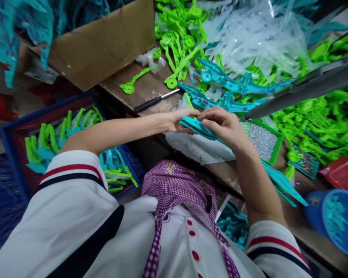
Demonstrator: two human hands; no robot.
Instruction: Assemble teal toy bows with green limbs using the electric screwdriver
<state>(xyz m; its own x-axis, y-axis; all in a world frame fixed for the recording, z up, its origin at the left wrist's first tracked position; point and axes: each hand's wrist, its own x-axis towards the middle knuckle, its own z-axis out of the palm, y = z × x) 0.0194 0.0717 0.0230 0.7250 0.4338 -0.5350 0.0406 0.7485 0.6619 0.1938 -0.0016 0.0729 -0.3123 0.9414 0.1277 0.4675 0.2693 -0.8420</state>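
Both hands (pixel 204 121) on teal plastic part (pixel 197 127)

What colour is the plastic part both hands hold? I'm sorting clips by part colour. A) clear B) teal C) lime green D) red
B: the left hand and right hand both grip a teal part over the white cloth; the green parts lie untouched farther back.
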